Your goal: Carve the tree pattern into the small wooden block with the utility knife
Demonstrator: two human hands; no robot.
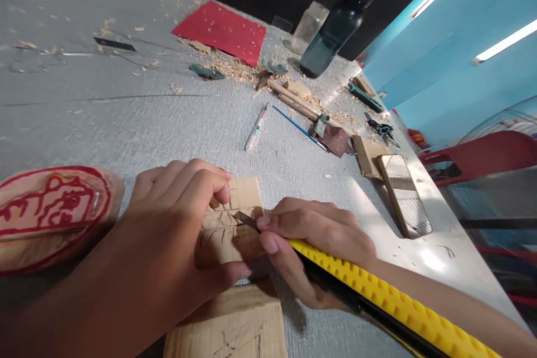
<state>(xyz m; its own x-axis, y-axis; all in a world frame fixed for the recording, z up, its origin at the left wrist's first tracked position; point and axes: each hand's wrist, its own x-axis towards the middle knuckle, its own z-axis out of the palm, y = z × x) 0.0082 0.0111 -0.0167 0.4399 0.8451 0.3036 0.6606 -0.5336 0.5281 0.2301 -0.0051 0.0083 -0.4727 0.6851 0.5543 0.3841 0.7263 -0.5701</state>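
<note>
My left hand (176, 218) is closed around a small wooden block (241, 193) whose face carries pencil lines and carved cuts. Its thumb presses the near edge while the fingers curl over the left side. In my right hand (312, 232) is a yellow and black utility knife (361, 279), pinched close to the blade. The tip of that blade (245, 219) touches the marked face of the block. A second wooden block (235, 327) with pencil marks lies nearer to me, partly beneath the first one.
A wood slice (115, 201) with a red drawing lies at left. Red sandpaper (226, 31), wood shavings (235, 70), a dark bottle (331, 33) and a clear container (309, 28) are at the back. A pencil stub (257, 127), blue stick (293, 123) and phone (405, 196) lie to the right.
</note>
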